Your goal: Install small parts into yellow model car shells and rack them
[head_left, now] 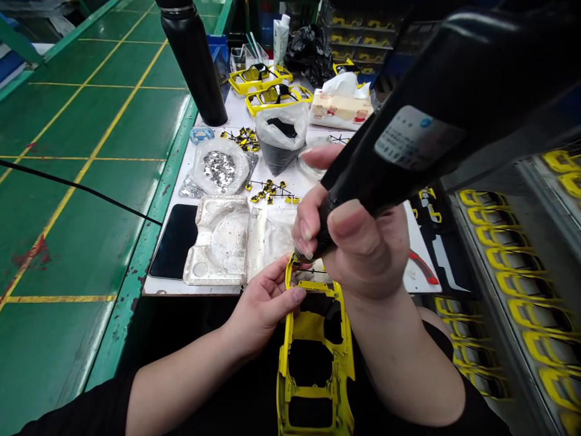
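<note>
My left hand (pixel 272 303) pinches the upper left edge of a long yellow plastic frame (pixel 308 392) with several openings. The frame tilts toward me, its lower end running out of the picture. My right hand (pixel 358 248) is wrapped round a bulky black handheld power tool (pixel 408 115) with a whitish label on its side. The narrow end of the tool points down at the frame's top left corner, close to my left fingertips. Whether the tip touches the frame is hard to make out, since my right fingers partly cover it.
Ahead on the white table (pixel 175 283) are a foam block (pixel 222 242), a phone (pixel 175 242), a bag of small metal pieces (pixel 220 166), a bag of black bits (pixel 281 139) and a black bottle (pixel 195 66). Racked yellow frames (pixel 508 284) stand right; a green conveyor (pixel 91 200) runs left.
</note>
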The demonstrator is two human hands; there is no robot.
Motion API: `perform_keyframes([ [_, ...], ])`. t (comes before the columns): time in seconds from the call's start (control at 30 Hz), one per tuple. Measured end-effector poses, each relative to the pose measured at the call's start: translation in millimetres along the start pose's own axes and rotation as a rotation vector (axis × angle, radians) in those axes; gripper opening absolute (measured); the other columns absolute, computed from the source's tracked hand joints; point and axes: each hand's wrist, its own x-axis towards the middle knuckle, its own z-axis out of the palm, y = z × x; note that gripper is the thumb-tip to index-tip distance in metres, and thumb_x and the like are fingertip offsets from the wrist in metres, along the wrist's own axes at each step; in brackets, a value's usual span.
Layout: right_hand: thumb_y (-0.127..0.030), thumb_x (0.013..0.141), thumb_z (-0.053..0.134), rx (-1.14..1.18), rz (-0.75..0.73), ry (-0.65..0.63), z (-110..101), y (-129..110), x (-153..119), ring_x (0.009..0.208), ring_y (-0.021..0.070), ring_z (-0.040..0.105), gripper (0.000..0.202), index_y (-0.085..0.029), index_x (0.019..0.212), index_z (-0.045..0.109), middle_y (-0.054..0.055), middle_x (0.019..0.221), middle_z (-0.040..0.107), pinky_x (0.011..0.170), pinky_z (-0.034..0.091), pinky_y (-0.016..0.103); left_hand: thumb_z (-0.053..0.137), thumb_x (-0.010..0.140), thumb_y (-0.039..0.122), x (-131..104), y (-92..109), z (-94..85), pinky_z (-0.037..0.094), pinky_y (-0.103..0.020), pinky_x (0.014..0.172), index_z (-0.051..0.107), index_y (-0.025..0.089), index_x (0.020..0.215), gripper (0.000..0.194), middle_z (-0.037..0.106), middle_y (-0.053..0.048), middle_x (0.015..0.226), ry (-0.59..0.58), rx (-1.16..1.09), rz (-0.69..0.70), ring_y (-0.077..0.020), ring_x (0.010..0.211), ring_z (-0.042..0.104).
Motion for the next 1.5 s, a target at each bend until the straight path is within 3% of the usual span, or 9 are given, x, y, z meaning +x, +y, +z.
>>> perform_keyframes([
  [0.13,-0.046,0.093,0.096,0.128,-0.019,-0.041,5,0,1,0.06,0.0139,0.059,0.038,-0.029,0.12,0.077,-0.005,0.077,0.067,0.07,0.062,0.035,0.097,0.094,0.033,1,0,-2.6,0.053,-0.023,0.078,0.071,0.021,0.15,0.063,0.064,0.003,0.076,-0.009,-0.007,-0.013,-0.0087,0.062,0.052],
  [0.27,-0.037,0.095,0.094,0.1,-0.018,-0.061,9,-1,-1,0.055,0.0122,0.055,0.026,-0.028,0.108,0.074,-0.007,0.073,0.064,0.066,0.062,0.034,0.096,0.094,0.034,1,2,-3.5,0.053,-0.023,0.076,0.074,0.019,0.139,0.051,0.064,0.003,0.073,-0.02,-0.009,-0.036,-0.0094,0.061,0.052],
  [0.43,-0.046,0.093,0.095,-0.006,-0.035,0.02,10,-1,-4,0.055,0.0141,0.055,0.032,-0.028,0.105,0.072,-0.006,0.07,0.061,0.056,0.058,0.031,0.095,0.096,0.032,1,1,-3.4,0.049,-0.022,0.071,0.072,0.02,0.143,0.054,0.064,0.003,0.073,-0.021,-0.024,-0.039,-0.0097,0.062,0.052],
  [0.63,-0.044,0.093,0.096,-0.066,-0.058,0.086,10,-2,-6,0.065,0.0174,0.065,0.03,-0.027,0.107,0.075,-0.004,0.072,0.064,0.067,0.065,0.035,0.094,0.096,0.028,0,1,-3.9,0.048,-0.019,0.07,0.075,0.02,0.135,0.044,0.065,0.002,0.077,-0.033,-0.041,-0.035,-0.0086,0.066,0.053],
  [0.73,-0.038,0.094,0.095,-0.02,-0.056,0.092,11,-2,-6,0.068,0.0177,0.068,0.024,-0.028,0.104,0.076,-0.005,0.07,0.061,0.076,0.068,0.038,0.093,0.097,0.026,0,2,-2.5,0.047,-0.018,0.069,0.074,0.02,0.14,0.047,0.064,0.003,0.08,-0.037,-0.057,-0.031,-0.0075,0.065,0.052],
  [0.83,-0.043,0.093,0.097,-0.016,-0.032,0.103,14,-2,-4,0.07,0.019,0.069,0.028,-0.027,0.1,0.075,-0.005,0.071,0.061,0.076,0.068,0.039,0.092,0.098,0.026,0,3,-1.0,0.046,-0.018,0.068,0.073,0.021,0.146,0.052,0.064,0.002,0.081,-0.041,-0.057,-0.028,-0.008,0.066,0.052],
  [1.2,-0.047,0.089,0.098,-0.022,0.058,0.107,13,-6,-2,0.081,0.0225,0.075,0.034,-0.025,0.094,0.071,-0.001,0.086,0.073,0.074,0.069,0.038,0.094,0.096,0.028,1,3,0.1,0.057,-0.021,0.083,0.074,0.021,0.142,0.05,0.066,0.002,0.08,-0.028,-0.042,-0.025,-0.0074,0.065,0.054],
  [1.33,-0.042,0.086,0.1,0.025,0.068,0.069,10,-5,0,0.078,0.0224,0.074,0.028,-0.03,0.098,0.077,-0.002,0.083,0.072,0.069,0.065,0.035,0.093,0.097,0.027,1,2,-0.3,0.057,-0.019,0.082,0.072,0.022,0.148,0.055,0.066,0.003,0.081,-0.034,-0.042,-0.024,-0.0066,0.065,0.053],
  [1.5,-0.033,0.087,0.094,0.014,0.093,0.084,16,-8,2,0.056,0.0163,0.053,0.024,-0.03,0.087,0.071,-0.005,0.069,0.06,0.05,0.047,0.031,0.093,0.098,0.027,-1,3,0.2,0.054,-0.017,0.076,0.073,0.024,0.149,0.055,0.065,0.002,0.083,-0.04,-0.05,-0.027,-0.0061,0.065,0.052],
])
